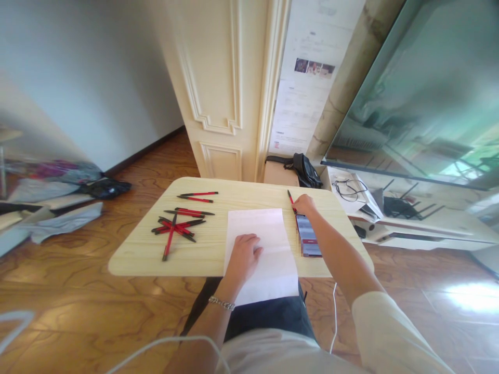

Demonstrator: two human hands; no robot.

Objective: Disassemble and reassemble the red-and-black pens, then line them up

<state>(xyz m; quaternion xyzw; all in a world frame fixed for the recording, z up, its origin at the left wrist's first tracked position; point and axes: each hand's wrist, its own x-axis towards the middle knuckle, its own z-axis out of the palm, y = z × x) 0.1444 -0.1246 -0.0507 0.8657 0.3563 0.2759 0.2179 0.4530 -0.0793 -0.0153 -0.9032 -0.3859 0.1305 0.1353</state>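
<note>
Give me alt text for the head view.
A person's left hand rests on white paper overhanging the near edge of a pale table, while the right hand is at a red-and-black pen beyond a phone-like device. More such pens lie on the table's left side.

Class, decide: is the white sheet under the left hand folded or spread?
Spread: the sheet lies open under the left hand, nothing doubled over, its near end jutting past the table.
</note>
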